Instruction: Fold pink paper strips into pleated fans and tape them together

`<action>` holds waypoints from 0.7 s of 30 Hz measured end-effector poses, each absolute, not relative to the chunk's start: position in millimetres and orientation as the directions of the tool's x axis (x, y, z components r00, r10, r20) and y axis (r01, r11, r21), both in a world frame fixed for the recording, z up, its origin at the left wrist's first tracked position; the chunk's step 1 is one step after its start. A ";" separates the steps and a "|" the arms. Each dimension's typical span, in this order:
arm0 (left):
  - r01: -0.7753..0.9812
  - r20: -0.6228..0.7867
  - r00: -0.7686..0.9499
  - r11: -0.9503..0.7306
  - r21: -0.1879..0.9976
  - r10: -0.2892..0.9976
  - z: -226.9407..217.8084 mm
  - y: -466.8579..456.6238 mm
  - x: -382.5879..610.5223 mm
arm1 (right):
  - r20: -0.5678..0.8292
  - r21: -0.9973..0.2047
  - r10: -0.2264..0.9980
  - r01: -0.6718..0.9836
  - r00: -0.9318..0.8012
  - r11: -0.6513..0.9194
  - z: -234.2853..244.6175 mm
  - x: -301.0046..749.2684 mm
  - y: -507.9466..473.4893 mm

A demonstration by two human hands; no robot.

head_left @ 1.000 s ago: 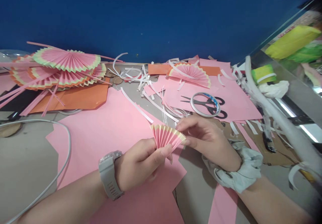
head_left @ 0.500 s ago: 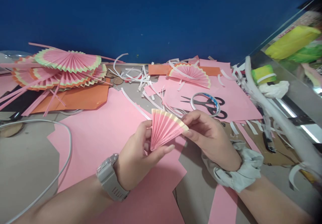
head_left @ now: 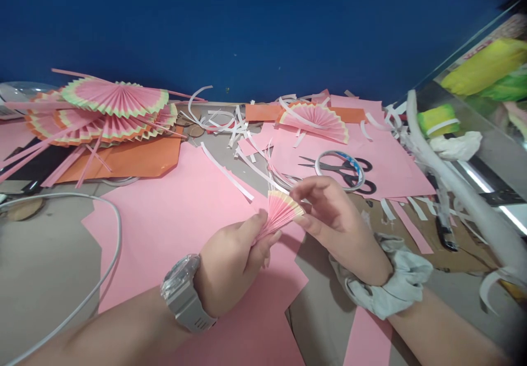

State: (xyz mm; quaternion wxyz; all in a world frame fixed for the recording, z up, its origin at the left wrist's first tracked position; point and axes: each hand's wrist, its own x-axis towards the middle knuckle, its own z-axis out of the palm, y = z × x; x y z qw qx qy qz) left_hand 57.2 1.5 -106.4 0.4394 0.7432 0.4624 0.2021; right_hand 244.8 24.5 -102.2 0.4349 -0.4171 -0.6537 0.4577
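Note:
A small pleated paper fan, pink with a pale yellow outer band, is held between my two hands above the pink paper sheet. My left hand is closed around its narrow lower end, which the fingers hide. With thumb and fingertips my right hand pinches the fan's right outer edge. Just beyond the right hand, scissors lie partly under a roll of white tape on another pink sheet. A finished-looking pink fan rests behind them.
Several larger pleated fans with pink strips are stacked at the left on an orange sheet. White paper strips litter the back. A white cable curves at left. A black cutter lies on cardboard at right.
The fan has been squeezed narrower and shifted slightly right. My left hand has turned and moved right, its fingers now wrapped over the fan's base. My right hand still pinches the edge.

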 end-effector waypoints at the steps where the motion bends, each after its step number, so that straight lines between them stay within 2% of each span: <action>1: 0.519 -0.091 0.494 -0.209 0.829 0.865 -106.8 1.1 57.0 | 0.171 -0.967 0.940 0.134 -0.296 0.218 -103.1 244.8 24.6; 5: 0.532 -0.073 0.478 -0.222 0.817 0.876 -108.3 -0.2 56.3 | 0.141 -0.971 0.915 0.128 -0.379 0.202 -105.2 246.4 22.8; 10: 0.514 -0.125 0.401 -0.110 0.850 0.908 -106.8 -0.2 56.1 | 0.227 -0.946 0.902 0.139 -0.366 0.294 -104.3 247.6 19.9; 13: 0.375 -0.131 0.403 -0.033 0.926 0.906 -104.6 2.7 56.3 | 0.261 -0.929 0.906 0.167 -0.334 0.329 -103.0 246.8 20.0; 16: 0.125 -0.109 0.415 0.062 0.990 0.903 -104.5 6.7 56.7 | 0.261 -0.911 0.920 0.241 -0.291 0.335 -101.1 244.8 20.8; 18: 0.011 -0.127 0.406 0.135 0.991 0.905 -105.7 9.1 57.4 | 0.250 -0.904 0.931 0.282 -0.265 0.323 -99.7 244.0 21.4; 21: -0.036 -0.193 0.370 0.221 0.975 0.909 -107.8 12.3 58.7 | 0.214 -0.914 0.950 0.297 -0.228 0.277 -99.3 244.7 22.6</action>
